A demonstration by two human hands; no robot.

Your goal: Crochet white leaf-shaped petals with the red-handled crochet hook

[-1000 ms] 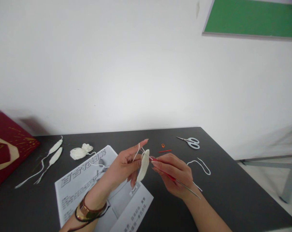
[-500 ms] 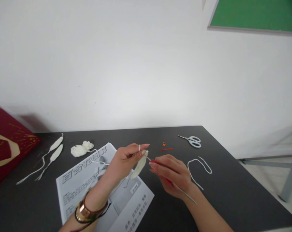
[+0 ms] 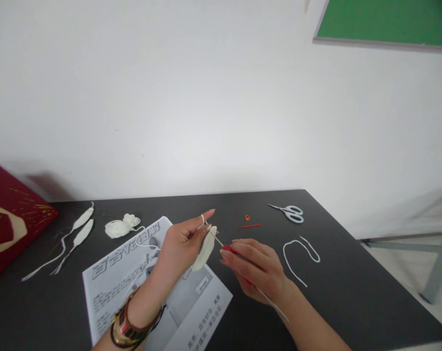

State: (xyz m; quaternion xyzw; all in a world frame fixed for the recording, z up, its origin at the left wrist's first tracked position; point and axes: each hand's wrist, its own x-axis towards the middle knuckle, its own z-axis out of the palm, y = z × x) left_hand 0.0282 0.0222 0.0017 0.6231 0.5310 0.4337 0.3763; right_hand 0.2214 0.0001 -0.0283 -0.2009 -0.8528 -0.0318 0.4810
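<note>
Between the thumb and fingers of my left hand (image 3: 187, 239) is pinched a white crocheted petal (image 3: 205, 251), hanging down over the printed sheet. White yarn loops round my left index finger. My right hand (image 3: 255, 268) grips a crochet hook (image 3: 227, 247) with a red handle; its thin metal shaft reaches to the petal's upper end. A length of white yarn hangs out behind my right hand. The yarn runs back from my left hand to a small white ball of yarn (image 3: 119, 227) at the left.
Two finished-looking white petals (image 3: 84, 231) with long tails lie at the left, near a red bag (image 3: 16, 224). The printed sheet (image 3: 111, 287) lies under my left arm. Rightward are an orange stitch marker (image 3: 247, 217), a red needle (image 3: 250, 225), scissors (image 3: 293, 213) and a loose yarn piece (image 3: 286, 251).
Both hands have shifted slightly left. My left hand has turned a little, showing more of the petal, and the hook's shaft now crosses the petal's top.
</note>
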